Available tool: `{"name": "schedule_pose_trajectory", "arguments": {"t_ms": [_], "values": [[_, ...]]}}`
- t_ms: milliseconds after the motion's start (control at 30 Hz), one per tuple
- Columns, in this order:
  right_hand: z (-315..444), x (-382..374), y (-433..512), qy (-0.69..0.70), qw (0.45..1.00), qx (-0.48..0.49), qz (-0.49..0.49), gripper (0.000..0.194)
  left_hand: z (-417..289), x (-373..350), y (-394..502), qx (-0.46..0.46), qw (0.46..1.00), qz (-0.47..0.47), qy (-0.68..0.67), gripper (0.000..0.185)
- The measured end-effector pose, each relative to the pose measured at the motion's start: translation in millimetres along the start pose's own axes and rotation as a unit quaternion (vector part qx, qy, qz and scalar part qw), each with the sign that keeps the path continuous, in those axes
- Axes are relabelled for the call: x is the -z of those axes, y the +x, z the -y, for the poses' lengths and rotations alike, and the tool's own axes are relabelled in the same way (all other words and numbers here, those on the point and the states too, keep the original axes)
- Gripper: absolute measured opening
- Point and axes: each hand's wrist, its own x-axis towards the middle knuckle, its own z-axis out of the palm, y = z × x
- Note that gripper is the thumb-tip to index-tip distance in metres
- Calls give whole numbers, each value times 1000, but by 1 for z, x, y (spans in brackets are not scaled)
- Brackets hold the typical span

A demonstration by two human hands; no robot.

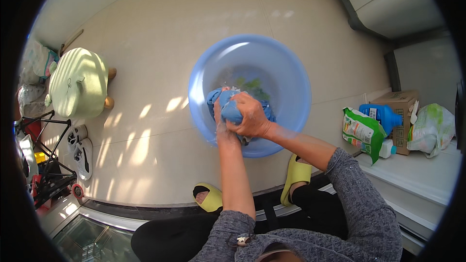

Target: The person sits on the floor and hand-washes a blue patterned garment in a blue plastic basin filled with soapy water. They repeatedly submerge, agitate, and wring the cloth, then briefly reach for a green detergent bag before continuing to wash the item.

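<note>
Bunched blue cloth [231, 111], wet and flecked with suds, is gripped between both hands above a round blue plastic basin [291, 62]. My left hand [222, 125] holds it from the near left side, its fingers mostly hidden by the cloth. With fingers curled over the top and right side, my right hand [251, 115] presses the same bundle. More blue fabric [268, 112] hangs or lies to the right, lower in the basin. A green pattern [253, 85] shows at the basin's bottom beyond the hands.
A pale green padded stool [78, 83] stands at the left, with white sneakers [83, 158] and a black metal frame [54, 153] nearer me. At right, a green-and-white bag [362, 131], a blue jug [380, 116] and a cardboard box [402, 127] sit on a ledge. Sunlight patches the tiled floor [153, 43].
</note>
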Motion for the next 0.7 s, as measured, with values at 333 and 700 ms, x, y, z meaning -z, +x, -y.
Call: {"name": "schedule_pose_trajectory", "arguments": {"t_ms": [333, 700], "values": [[-178, 14, -21, -176, 852, -485, -89, 41, 5, -13, 26, 68, 992, -88, -63, 24], [-133, -1, 2, -108, 969, -212, -63, 37, 13, 9, 36, 158, 978, -115, -72, 59]]}}
